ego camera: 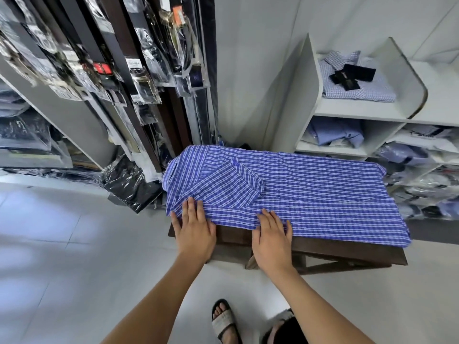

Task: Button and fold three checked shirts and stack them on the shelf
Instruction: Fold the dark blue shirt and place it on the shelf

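Blue checked shirt [310, 192] is lying face-down across the dark wooden table [347, 249], collar end to my left, one sleeve [231, 184] already folded in across the back. I'm pressing both palms flat on the near edge: left hand [193, 232] is resting near the shoulder corner, right hand [272, 237] further along the hem side, fingers of both straight and slightly spread, not pinching anything.

I'm reading this as the side fold getting smoothed down. What I'm thinking for doing it well: keep the crease running parallel to the table edge, sweep outward from the middle so the bunched fabric near the left hand flattens instead of getting trapped. The near edge is hanging a bit off the table, so I'm guessing it could slide if I push too hard toward myself.

One folded light checked shirt [357, 88] is already sitting on the top shelf [360, 110] off to the right, with black tags on it. That's where this one is going, I reckon.
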